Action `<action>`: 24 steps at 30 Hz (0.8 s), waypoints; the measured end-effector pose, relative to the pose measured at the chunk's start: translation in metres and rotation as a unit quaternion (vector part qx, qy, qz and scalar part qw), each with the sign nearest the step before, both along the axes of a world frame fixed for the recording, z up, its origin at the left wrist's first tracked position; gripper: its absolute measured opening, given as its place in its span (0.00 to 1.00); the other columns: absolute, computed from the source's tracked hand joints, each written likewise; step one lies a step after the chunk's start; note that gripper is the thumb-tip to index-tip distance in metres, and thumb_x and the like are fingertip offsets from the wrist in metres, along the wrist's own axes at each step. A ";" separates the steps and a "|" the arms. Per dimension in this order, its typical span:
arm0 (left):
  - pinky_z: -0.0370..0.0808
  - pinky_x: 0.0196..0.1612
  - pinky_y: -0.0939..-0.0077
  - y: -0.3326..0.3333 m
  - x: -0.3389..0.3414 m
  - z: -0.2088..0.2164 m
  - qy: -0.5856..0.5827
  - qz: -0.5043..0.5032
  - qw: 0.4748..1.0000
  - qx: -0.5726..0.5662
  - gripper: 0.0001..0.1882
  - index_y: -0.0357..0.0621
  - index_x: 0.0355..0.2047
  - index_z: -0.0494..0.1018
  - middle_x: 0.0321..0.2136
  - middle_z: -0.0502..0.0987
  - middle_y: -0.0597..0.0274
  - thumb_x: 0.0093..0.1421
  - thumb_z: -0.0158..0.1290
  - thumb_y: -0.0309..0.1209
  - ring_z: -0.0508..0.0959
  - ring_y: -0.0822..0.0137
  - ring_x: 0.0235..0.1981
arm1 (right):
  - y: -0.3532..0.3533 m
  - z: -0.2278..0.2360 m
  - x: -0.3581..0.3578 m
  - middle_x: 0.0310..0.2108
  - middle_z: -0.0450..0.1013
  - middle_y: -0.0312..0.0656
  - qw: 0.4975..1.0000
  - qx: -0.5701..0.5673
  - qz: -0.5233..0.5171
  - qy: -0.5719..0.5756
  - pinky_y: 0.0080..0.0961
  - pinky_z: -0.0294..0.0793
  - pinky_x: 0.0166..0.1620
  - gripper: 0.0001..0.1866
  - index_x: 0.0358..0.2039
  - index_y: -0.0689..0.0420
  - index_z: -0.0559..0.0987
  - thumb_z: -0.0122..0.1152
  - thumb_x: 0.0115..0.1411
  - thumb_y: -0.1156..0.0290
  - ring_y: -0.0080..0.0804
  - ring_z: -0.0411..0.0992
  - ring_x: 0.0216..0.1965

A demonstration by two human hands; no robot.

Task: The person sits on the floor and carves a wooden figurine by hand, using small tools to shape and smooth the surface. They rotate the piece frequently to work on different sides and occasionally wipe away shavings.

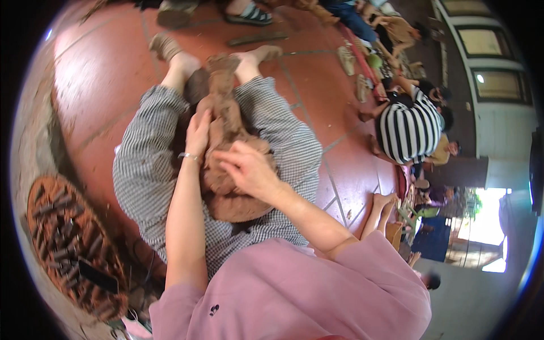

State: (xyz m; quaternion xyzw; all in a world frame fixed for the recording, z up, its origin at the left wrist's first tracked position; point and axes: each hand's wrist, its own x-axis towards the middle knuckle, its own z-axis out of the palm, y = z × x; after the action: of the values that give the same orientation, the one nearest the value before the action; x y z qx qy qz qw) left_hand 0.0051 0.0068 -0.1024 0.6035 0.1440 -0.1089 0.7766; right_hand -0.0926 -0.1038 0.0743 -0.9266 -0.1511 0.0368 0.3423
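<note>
Between my knees stands a brown, clay-like sculpture (226,116) with a narrow, knobbly upper part and a wide, rounded base (241,209) close to my lap. My left hand (198,133) holds its left side, fingers laid along the surface and pointing away from me. A thin band circles that wrist. Over the lower, lumpy part is my right hand (246,170), its fingers mostly curled and the forefinger reaching toward the surface. Whether anything small sits in those fingers I cannot make out. Both palms face away from view.
At left, an oval tray (39,187) carries many dark stick-like pieces, with a black phone (97,276) on top. A flat strip (258,38) lies on the red tile floor beyond my feet. To the right sits a person in a striped shirt (409,126), with other people behind.
</note>
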 end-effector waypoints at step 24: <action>0.69 0.52 0.76 0.008 -0.002 0.024 0.037 -0.038 0.997 -0.059 0.28 0.35 0.56 0.69 0.48 0.74 0.59 0.67 0.49 0.48 0.73 0.69 0.48 | 0.009 -0.011 -0.002 0.28 0.72 0.47 0.997 0.049 -0.045 -0.031 0.37 0.72 0.34 0.05 0.28 0.63 0.76 0.60 0.55 0.74 0.46 0.73 0.30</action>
State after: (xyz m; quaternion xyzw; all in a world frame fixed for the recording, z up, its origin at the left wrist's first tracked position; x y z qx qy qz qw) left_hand 0.0029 0.0152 -0.0781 0.5573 0.1426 -0.1689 0.8004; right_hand -0.0947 -0.0945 0.0636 -0.9153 -0.1215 -0.0148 0.3838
